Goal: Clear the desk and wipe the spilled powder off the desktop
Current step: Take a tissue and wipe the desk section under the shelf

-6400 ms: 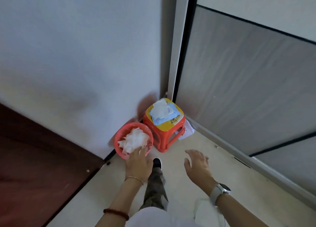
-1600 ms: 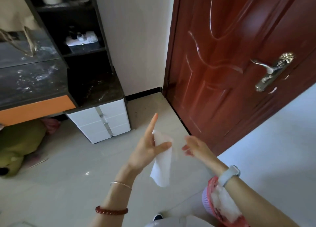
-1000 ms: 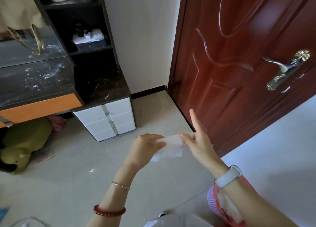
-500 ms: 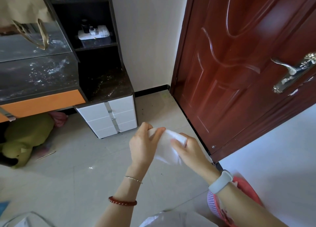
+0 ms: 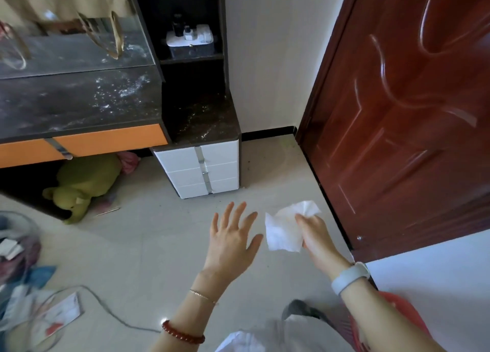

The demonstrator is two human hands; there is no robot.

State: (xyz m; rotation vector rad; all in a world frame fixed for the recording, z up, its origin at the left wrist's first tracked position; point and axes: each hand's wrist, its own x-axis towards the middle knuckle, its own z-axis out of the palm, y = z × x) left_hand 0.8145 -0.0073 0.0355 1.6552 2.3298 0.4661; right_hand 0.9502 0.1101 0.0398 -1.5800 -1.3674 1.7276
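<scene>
A white wipe (image 5: 285, 229) hangs bunched in the right hand (image 5: 315, 235), gripped at one edge, ready for the powder (image 5: 119, 91) scattered over the dark desk (image 5: 79, 105) well ahead. The left hand (image 5: 230, 240) is spread flat, holding nothing. What seems a paper bag (image 5: 66, 4) stands on the desk.

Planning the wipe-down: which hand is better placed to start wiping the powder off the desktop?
Right, probably: the right hand already grips the wipe, while the left hand is open and holds nothing.
</scene>
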